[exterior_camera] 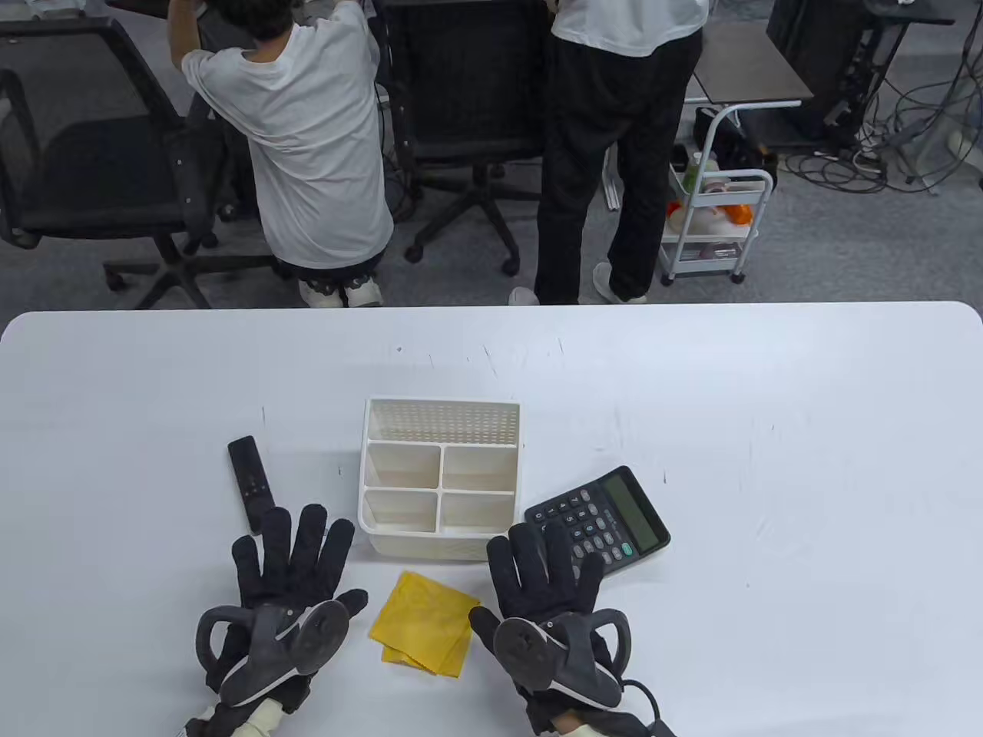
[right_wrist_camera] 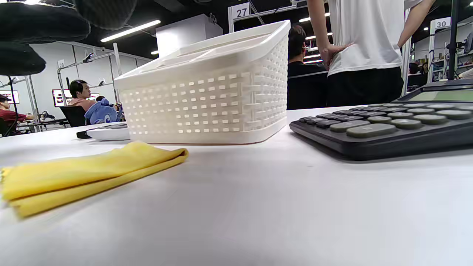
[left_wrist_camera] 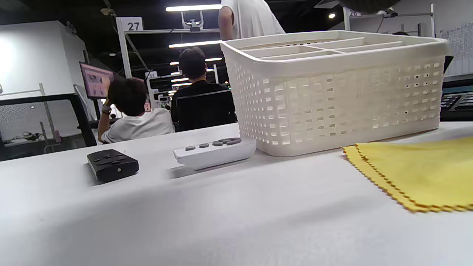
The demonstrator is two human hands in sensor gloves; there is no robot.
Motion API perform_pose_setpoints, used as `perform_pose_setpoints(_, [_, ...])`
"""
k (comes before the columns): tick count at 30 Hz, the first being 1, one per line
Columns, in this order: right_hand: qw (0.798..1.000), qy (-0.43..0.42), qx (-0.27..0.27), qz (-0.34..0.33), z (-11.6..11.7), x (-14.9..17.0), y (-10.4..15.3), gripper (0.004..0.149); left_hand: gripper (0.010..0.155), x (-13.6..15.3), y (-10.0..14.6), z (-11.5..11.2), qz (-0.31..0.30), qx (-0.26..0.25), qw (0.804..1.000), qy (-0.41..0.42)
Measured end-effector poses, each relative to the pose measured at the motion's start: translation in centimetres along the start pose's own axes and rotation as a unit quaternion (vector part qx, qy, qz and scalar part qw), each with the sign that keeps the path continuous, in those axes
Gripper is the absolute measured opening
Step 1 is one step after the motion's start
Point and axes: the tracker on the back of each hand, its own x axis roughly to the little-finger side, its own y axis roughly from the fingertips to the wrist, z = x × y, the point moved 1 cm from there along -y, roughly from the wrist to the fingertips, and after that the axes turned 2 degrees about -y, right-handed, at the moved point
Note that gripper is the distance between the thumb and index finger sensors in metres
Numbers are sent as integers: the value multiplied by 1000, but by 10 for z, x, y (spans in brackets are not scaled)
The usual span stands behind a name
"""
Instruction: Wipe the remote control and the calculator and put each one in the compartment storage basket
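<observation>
- Both hands are lying flat on the white table (exterior_camera: pixel 768 430) near its front edge, palms down, fingers straight and spread, holding nothing.
- Left hand (exterior_camera: pixel 288 572) is resting just left of the yellow cloth (exterior_camera: pixel 424 622); its fingertips are lying over the near end of the black remote (exterior_camera: pixel 250 482) and over a white remote (left_wrist_camera: pixel 215 150) that the table view almost wholly hides.
- Right hand (exterior_camera: pixel 547 583) is lying just right of the cloth, its fingers covering the near corner of the calculator (exterior_camera: pixel 603 518).
- Folded cloth is lying between the two hands, just in front of the basket (exterior_camera: pixel 440 474).
- White basket with perforated walls is standing upright between the remotes and the calculator; it is showing one long rear compartment and four smaller ones, with nothing visible inside.
- In the left wrist view the white remote is sitting just beside the basket's near left corner; whether it is touching is unclear.
- Black calculator is lying angled at the basket's right near corner, display away from the person.
- Beyond the far table edge, one person in a white shirt (exterior_camera: pixel 299 138) is crouching, another (exterior_camera: pixel 614 146) is standing, with black office chairs (exterior_camera: pixel 84 153) and a white trolley (exterior_camera: pixel 714 223) on the grey floor.
</observation>
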Motion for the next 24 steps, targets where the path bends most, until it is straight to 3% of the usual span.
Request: perform_pose_setpoints(24, [1000, -17, -22, -12, 1, -8, -1, 79, 79, -2, 0, -2, -4, 12, 1000, -6])
